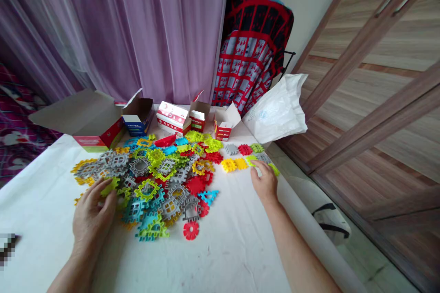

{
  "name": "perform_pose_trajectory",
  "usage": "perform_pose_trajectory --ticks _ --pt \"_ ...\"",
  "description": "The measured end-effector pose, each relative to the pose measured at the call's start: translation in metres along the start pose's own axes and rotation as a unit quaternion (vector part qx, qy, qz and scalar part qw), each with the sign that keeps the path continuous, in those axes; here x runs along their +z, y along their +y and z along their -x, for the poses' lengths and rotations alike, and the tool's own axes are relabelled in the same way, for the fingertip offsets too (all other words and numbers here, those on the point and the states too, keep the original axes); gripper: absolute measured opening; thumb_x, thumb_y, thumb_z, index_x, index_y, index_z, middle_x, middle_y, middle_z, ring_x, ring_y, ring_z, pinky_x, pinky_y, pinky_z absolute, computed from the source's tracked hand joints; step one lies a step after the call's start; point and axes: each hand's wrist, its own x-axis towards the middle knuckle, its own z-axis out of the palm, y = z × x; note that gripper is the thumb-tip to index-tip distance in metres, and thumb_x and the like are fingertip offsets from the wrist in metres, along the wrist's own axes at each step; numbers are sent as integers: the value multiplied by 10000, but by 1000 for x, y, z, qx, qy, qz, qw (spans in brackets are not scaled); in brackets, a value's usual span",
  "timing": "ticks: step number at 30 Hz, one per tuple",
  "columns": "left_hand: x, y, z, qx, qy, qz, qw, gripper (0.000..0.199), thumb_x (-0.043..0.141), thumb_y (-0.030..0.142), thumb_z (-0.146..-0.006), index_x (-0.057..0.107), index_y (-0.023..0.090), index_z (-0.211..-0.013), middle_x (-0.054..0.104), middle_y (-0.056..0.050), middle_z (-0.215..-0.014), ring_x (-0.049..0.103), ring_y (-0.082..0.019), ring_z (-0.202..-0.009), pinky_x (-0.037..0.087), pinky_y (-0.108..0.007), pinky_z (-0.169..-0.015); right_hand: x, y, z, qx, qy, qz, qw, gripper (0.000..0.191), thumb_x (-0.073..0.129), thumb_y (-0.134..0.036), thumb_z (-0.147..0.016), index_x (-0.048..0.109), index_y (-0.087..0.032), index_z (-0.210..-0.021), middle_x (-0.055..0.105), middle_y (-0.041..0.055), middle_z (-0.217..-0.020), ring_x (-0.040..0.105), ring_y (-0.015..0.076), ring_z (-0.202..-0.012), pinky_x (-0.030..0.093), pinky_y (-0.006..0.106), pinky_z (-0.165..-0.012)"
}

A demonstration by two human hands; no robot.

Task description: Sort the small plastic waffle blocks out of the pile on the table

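Observation:
A large heap of plastic building pieces in grey, green, blue, red and yellow, among them a grey window piece (190,209), covers the middle of the white table. At its left side my left hand (94,208) has its thumb and fingers round a green piece (110,186). My right hand (265,183) is at the right, its fingertips at a green piece (251,160) in a small group of flat pieces. Beside that piece are yellow pieces (229,165), with a red piece (245,149) behind them. A red flower-shaped piece (191,230) lies at the heap's front edge.
Open cardboard boxes stand along the back, including a blue box (135,124), a white and red box (173,118) and a large red box (103,137). A white bag (278,110) is at the back right corner. The table's right edge (309,219) borders the floor.

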Motion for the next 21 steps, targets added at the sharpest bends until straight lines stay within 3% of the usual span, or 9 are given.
perform_pose_trajectory --ticks 3,5,9,16,21 --pt "2 -5 1 4 -3 13 1000 448 515 523 -851 714 240 -1135 676 -92 -1366 689 -278 -1097 593 -444 -904 9 -26 33 -48 6 -55 997 314 492 -279 -915 786 -230 -1013 777 104 -1035 702 253 -1018 570 437 -983" --pt "4 -9 1 14 3 25 1000 422 514 499 -862 714 245 -1135 684 -87 -1348 665 -274 -1173 568 -429 -970 14 -42 50 -73 -11 -79 994 317 483 -257 -927 788 -239 -1010 778 96 -1013 709 239 -988 588 414 -949" --pt "8 -13 2 29 11 31 999 418 501 489 -871 708 243 -1140 683 -95 -1346 649 -268 -1211 532 -426 -1030 20 -61 65 -122 -55 -96 986 325 469 -227 -937 788 -247 -995 780 85 -992 714 227 -956 600 389 -904" --pt "13 -16 1 56 7 16 998 428 463 460 -874 691 229 -1152 705 -94 -1305 670 -254 -1159 529 -398 -1002 26 -50 62 -96 -11 -86 992 330 463 -276 -929 788 -219 -934 792 92 -938 737 222 -888 615 362 -838" --pt "15 -14 4 72 4 0 997 382 486 393 -862 705 234 -1131 756 -87 -1187 685 -257 -1103 498 -420 -1024 29 -48 64 -85 -32 -83 992 346 455 -302 -902 793 -228 -908 797 87 -927 741 224 -871 611 359 -827"
